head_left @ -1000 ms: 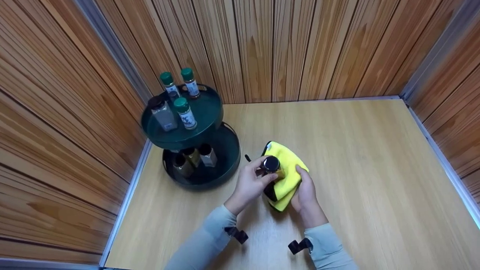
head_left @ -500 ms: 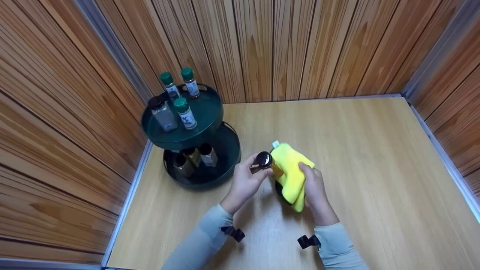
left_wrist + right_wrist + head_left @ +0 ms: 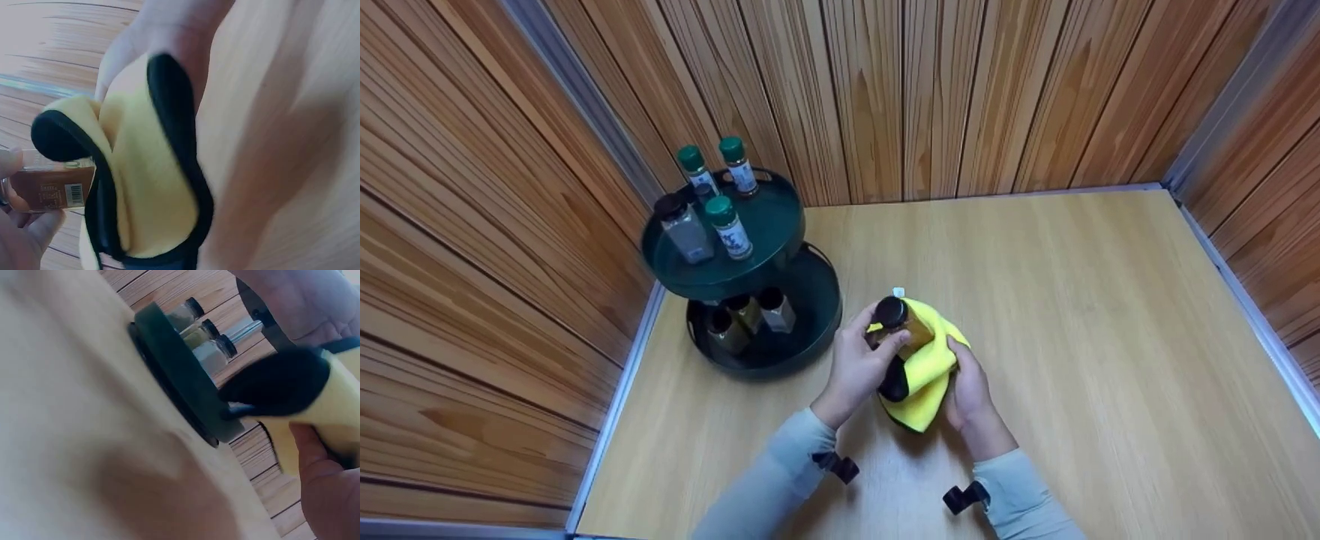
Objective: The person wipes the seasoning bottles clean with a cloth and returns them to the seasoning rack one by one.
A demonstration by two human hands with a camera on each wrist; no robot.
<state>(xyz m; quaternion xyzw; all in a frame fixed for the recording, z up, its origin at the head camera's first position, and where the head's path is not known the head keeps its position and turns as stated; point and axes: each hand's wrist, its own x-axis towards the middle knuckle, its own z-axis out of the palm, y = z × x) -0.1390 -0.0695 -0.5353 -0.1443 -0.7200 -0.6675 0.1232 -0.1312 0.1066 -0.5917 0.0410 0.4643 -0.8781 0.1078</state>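
In the head view my left hand pinches a spice jar just below its black cap. The left wrist view shows the jar with reddish-brown contents and a barcode label. A yellow cloth with black edging lies folded against the jar's far and right sides. My right hand grips this cloth from the right, thumb on top. In the right wrist view the cloth's black-edged corner hangs between the two hands, and the jar is hidden there.
A two-tier dark green round rack stands at the left. Several green-capped bottles and a larger dark-capped jar occupy its top tier, with more jars below. Wood-panelled walls enclose the table at the back and sides.
Holding the cloth, my right hand shifts right, then back left against the jar. The jar dips slightly left and returns in my left hand. The rack stays put.
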